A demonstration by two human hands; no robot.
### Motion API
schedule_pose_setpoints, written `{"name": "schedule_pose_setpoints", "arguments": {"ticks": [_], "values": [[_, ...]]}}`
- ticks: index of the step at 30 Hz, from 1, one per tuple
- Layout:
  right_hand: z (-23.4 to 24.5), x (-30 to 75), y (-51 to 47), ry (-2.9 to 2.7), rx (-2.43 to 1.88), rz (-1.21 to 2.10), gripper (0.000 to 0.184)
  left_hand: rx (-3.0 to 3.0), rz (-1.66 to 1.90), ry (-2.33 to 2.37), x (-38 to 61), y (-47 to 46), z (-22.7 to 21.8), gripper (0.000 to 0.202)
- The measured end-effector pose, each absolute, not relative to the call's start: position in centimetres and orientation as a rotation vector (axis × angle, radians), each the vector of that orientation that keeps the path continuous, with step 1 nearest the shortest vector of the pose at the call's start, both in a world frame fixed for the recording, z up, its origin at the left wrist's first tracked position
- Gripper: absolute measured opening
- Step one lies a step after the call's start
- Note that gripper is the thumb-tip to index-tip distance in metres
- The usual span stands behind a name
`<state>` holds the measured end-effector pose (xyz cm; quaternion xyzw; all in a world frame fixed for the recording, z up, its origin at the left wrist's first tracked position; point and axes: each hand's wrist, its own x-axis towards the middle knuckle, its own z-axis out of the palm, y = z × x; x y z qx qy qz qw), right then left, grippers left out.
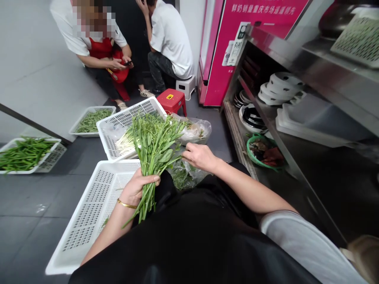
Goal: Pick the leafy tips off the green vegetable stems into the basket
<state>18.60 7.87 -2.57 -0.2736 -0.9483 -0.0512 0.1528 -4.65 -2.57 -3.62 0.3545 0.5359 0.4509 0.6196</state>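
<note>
My left hand (136,188) is wrapped round the stems of a bunch of leafy greens (154,152), held upright with leaves fanning out above and cut ends hanging below. To the right of the leaves, my right hand (199,157) is closed in a pinch; whatever sits between its fingertips is too small to make out. Under that hand, a clear plastic bag (189,177) with green scraps lies between my knees. Below my left wrist stands a white perforated basket (89,209) with a few green bits in it.
Behind the bunch, another white basket (108,138) holds pale-stemmed greens. Two baskets of long green vegetables, a red stool (171,101) and a filled plastic bag (198,130) stand on the floor. Two people sit at the back. Metal shelves (281,130) with dishes line the right.
</note>
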Motion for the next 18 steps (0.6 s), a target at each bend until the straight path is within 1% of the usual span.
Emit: {"name": "schedule_pose_setpoints", "arguments": {"ticks": [3, 5, 7, 8, 10, 12, 14, 16, 18], "values": [[-2.2, 19.9, 8.5, -2.807, -0.757, -0.077, 0.035, 0.854, 1.024, 1.194, -4.8, -3.1, -3.6, 0.019], [-1.6, 21.0, 9.1, -2.790, -0.854, -0.048, 0.034, 0.891, 0.990, 1.141, -4.8, -3.5, -3.6, 0.021], [-1.0, 22.1, 9.6, -2.772, -0.912, 0.031, 0.032, 0.929, 0.949, 1.115, -4.6, -3.9, -3.4, 0.019], [-0.7, 22.6, 9.8, -2.759, -0.897, 0.114, 0.030, 0.940, 0.942, 1.121, -4.5, -4.0, -3.2, 0.018], [-0.4, 23.5, 10.0, -2.680, -0.791, 0.381, 0.026, 0.930, 0.968, 1.172, -4.4, -4.1, -3.0, 0.016], [-0.6, 24.4, 9.9, -2.481, -0.691, 0.710, 0.023, 0.868, 1.025, 1.240, -4.5, -3.9, -2.8, 0.017], [-1.1, 25.4, 9.7, -2.156, -0.731, 0.940, 0.023, 0.800, 1.070, 1.286, -4.7, -3.7, -2.9, 0.018], [-1.4, 26.0, 9.3, -1.806, -0.877, 0.981, 0.026, 0.769, 1.091, 1.295, -4.9, -3.4, -3.0, 0.020], [-1.1, 25.8, 8.5, -1.650, -0.969, 0.887, 0.028, 0.780, 1.077, 1.288, -4.8, -3.0, -3.1, 0.020]]}}
